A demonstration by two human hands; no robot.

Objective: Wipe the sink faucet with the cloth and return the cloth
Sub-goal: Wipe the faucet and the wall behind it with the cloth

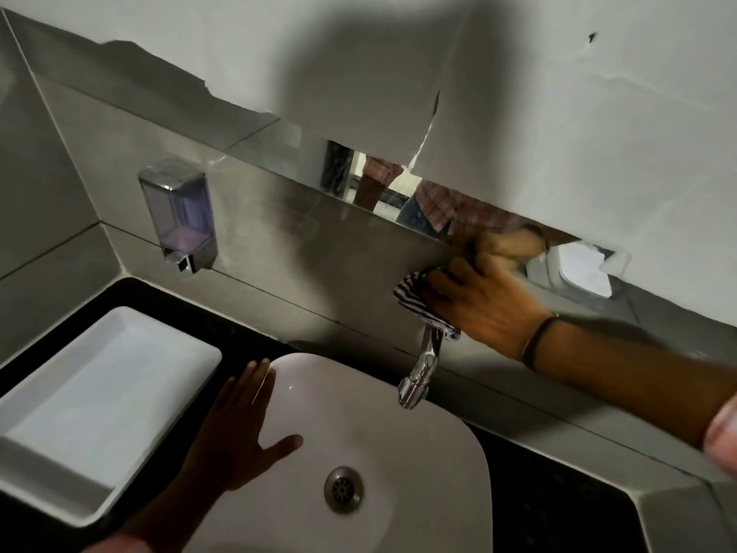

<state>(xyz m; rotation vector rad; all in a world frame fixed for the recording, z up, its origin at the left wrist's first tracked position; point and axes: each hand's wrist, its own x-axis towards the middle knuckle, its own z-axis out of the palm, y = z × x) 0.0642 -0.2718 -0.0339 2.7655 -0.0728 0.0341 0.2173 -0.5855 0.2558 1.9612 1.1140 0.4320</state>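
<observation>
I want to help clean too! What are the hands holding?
Right hand bunches the striped cloth over the chrome faucet's top. Left hand holds nothing.

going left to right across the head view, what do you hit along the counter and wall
white tray → soap dispenser → left hand, flat on the sink rim → drain → faucet → right hand, holding the striped cloth on the faucet's top

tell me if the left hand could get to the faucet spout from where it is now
Probably yes. The left hand lies flat and open on the sink rim, and only bare basin lies between it and the faucet spout. The right hand presses the cloth higher up, at the faucet's top, clear of the spout.
</observation>
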